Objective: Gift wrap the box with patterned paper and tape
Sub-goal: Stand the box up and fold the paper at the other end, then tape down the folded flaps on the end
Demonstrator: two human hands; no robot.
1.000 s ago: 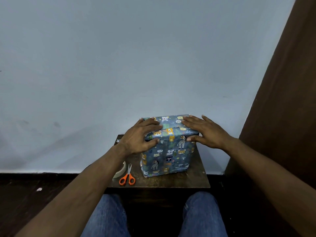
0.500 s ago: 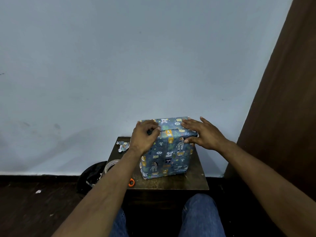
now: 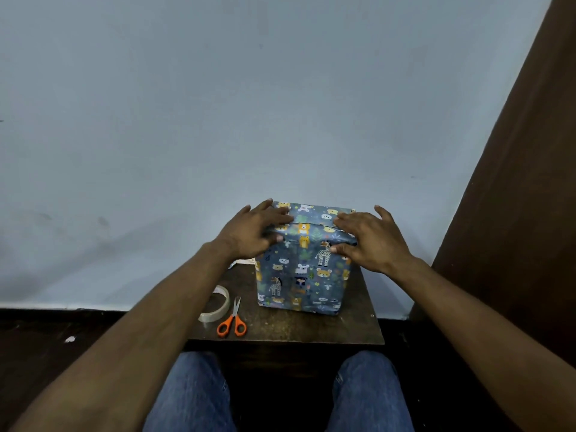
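Box (image 3: 304,269): stands upright on the small dark table (image 3: 311,327), toward its far right part, fully covered in blue paper printed with animals.
Left hand (image 3: 254,232): lies over the box's upper left edge; fingers straight and slightly spread, laid flat across the top face; thumb on the near face just under the edge.
Right hand (image 3: 371,238): lies over the upper right edge; fingers straight and spread, resting on the top face; thumb pressed on the near face beside the printed giraffe.
Paper seam (image 3: 307,225): a folded flap edge runs across the top between the two hands.
Grip state: neither hand curls around the box; both press it with flat fingers.
Tape roll (image 3: 218,307): lies on the table's left side, partly covered by the left forearm, well apart from the box.
Scissors (image 3: 233,321): orange-handled, blades together and pointing away from the person, just beside the tape roll.
Paper scrap (image 3: 244,262): lies at the table's far left, behind the left wrist.
Open room: bare tabletop in front of the box; a narrow strip to its right.
Table edges: the near edge lies just beyond the person's knees in blue jeans (image 3: 190,397).
Surroundings: pale blue-grey wall (image 3: 249,104) behind; dark floor (image 3: 46,335) at left; brown panel (image 3: 526,213) at right.
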